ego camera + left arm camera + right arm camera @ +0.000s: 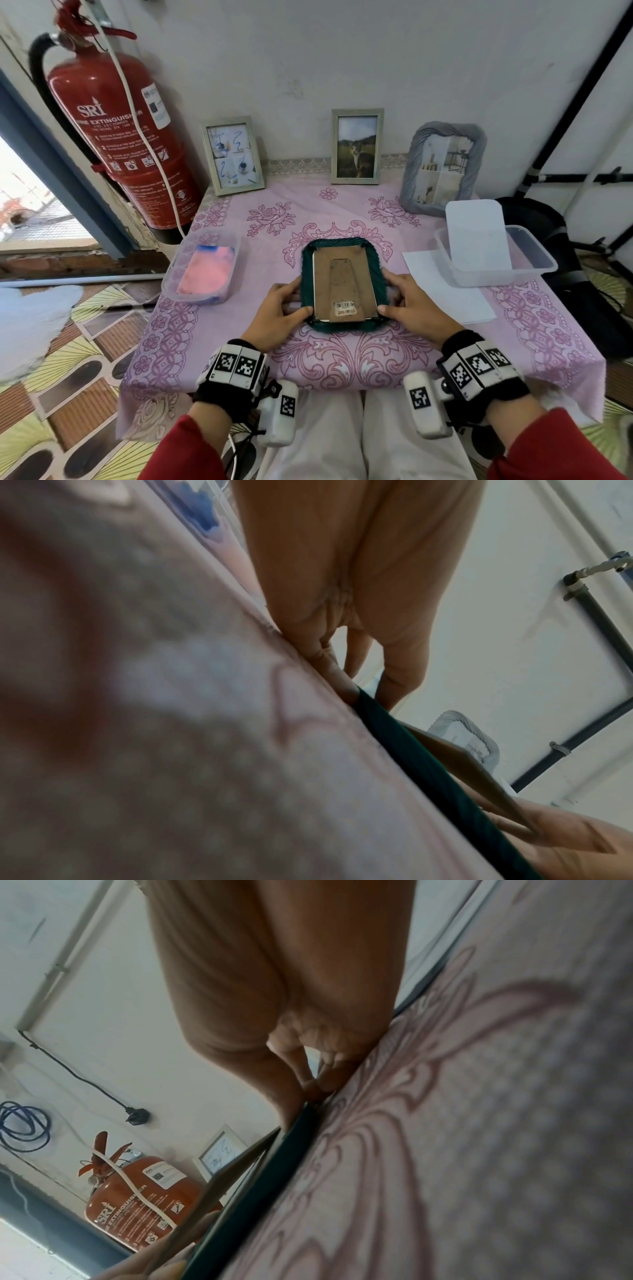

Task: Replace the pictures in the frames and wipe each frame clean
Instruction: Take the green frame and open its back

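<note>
A dark green rope-edged frame (307,284) lies face down in the middle of the table, its brown backing board (344,282) with a barcode sticker facing up. My left hand (279,313) holds the frame's left edge, thumb on the near left corner of the backing. My right hand (409,305) holds the right edge, thumb on the near right corner. In the wrist views the green frame edge (428,767) (274,1172) runs along the cloth under the fingers. Three frames stand at the back: a pale one (233,155), a cat photo (356,146), a grey rope one (442,168).
A clear tub with a pink and blue cloth (205,269) sits left of the frame. A clear tub (534,260) holding white sheets (478,233) sits at the right on white paper (455,294). A red fire extinguisher (113,123) stands at the left wall.
</note>
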Motion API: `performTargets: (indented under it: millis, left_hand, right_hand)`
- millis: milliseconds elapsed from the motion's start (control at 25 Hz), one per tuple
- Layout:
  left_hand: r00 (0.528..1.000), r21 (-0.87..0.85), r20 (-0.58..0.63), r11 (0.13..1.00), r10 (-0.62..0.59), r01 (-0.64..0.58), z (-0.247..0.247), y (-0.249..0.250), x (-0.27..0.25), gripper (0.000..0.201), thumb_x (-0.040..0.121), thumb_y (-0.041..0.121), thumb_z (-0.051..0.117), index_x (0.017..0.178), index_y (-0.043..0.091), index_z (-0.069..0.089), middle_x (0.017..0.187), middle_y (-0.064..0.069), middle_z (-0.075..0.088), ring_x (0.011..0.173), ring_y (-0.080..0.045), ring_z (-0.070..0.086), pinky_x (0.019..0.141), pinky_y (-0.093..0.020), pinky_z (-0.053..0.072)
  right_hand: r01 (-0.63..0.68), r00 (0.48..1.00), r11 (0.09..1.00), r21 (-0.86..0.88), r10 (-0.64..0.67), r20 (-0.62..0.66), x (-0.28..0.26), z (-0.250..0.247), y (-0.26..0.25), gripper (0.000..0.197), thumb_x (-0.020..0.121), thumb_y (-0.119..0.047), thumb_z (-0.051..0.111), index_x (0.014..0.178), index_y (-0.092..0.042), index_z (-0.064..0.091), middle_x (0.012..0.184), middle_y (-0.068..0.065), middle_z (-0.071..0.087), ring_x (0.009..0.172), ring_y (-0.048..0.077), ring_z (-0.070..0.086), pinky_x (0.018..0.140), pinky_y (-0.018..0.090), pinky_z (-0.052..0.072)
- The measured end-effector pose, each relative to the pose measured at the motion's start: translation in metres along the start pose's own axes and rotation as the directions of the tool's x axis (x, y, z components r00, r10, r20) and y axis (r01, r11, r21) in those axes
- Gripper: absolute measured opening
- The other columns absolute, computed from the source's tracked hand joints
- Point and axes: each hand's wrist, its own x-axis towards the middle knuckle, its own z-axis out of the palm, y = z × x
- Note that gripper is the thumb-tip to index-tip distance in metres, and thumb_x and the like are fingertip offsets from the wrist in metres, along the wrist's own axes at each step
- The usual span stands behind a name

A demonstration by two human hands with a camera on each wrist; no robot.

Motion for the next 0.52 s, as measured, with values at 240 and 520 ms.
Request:
performTargets:
  millis: [240, 520]
  left_hand:
    - [1.000, -0.015, -0.025, 1.000, -0.019, 0.019, 0.001, 0.002, -0.002, 0.060, 0.083, 0.000, 0.064, 0.138, 0.006, 0.041, 0.118, -0.013, 0.046, 0.104, -0.014, 0.055, 0.098, -0.017, 0.041]
    - [0.975, -0.267, -0.009, 0.940, -0.223, 0.213, -0.006, 0.008, 0.015, 0.025, 0.096, 0.006, 0.044, 0.117, 0.001, 0.057, 0.087, -0.011, 0.063, 0.066, -0.014, 0.061, 0.056, -0.016, 0.052]
  right_hand:
    - [-0.112, 0.993, 0.972, 0.205, 0.116, -0.008, 0.003, -0.001, -0.002, 0.065, 0.085, 0.010, 0.053, 0.143, -0.011, 0.033, 0.104, 0.009, 0.043, 0.071, 0.005, 0.044, 0.068, 0.012, 0.040]
    - [-0.206, 0.978, 0.949, 0.240, 0.211, 0.004, 0.013, -0.013, -0.004, 0.041, 0.094, 0.001, 0.040, 0.133, -0.009, 0.048, 0.070, 0.009, 0.053, 0.057, 0.015, 0.047, 0.043, 0.015, 0.040]
